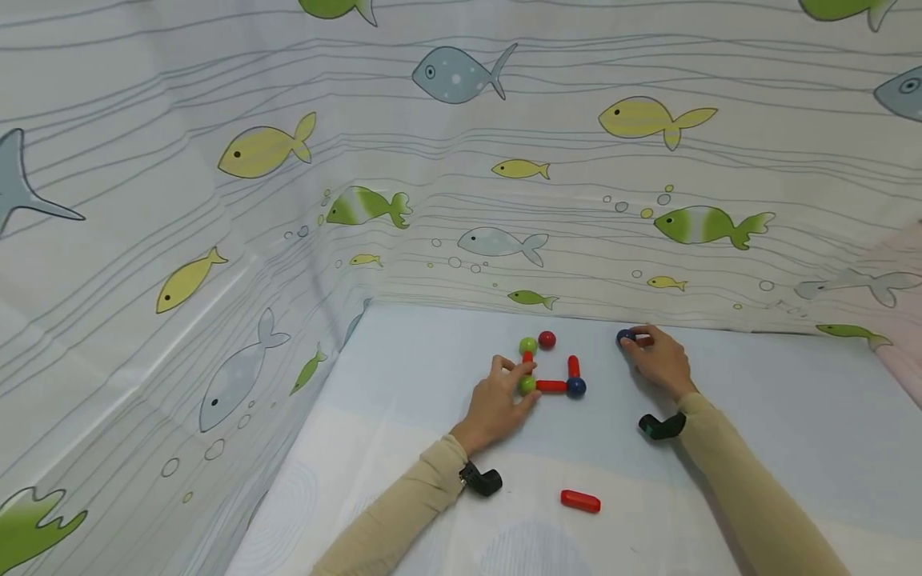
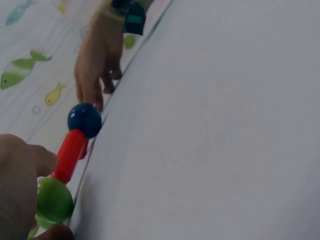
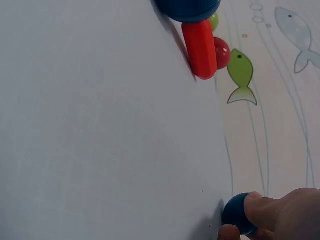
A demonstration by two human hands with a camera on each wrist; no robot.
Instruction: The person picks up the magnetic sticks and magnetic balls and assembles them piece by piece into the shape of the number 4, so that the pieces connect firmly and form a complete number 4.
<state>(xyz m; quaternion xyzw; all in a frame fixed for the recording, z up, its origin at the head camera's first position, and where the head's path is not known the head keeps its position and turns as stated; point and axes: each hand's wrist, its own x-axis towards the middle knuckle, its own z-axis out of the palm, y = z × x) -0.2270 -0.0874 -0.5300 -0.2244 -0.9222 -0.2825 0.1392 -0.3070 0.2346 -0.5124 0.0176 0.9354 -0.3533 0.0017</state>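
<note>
My left hand (image 1: 495,406) grips a green ball (image 1: 527,386) at the near left corner of a U-shaped build, thumb on one side and fingers on the other. From that ball one red rod (image 1: 551,386) runs right to a dark blue ball (image 1: 575,387). Another goes back to a second green ball (image 1: 529,346), and a further red rod (image 1: 573,366) extends back from the blue ball. Off to the right, my right hand (image 1: 659,366) pinches a loose blue ball (image 3: 236,214) between thumb and fingers, at the table surface.
Just beside the far green ball lies a red ball (image 1: 547,340). A loose red rod (image 1: 580,502) lies nearer me on the white table (image 1: 403,360). A fish-patterned sheet (image 1: 461,200) rises behind the table and along its left side.
</note>
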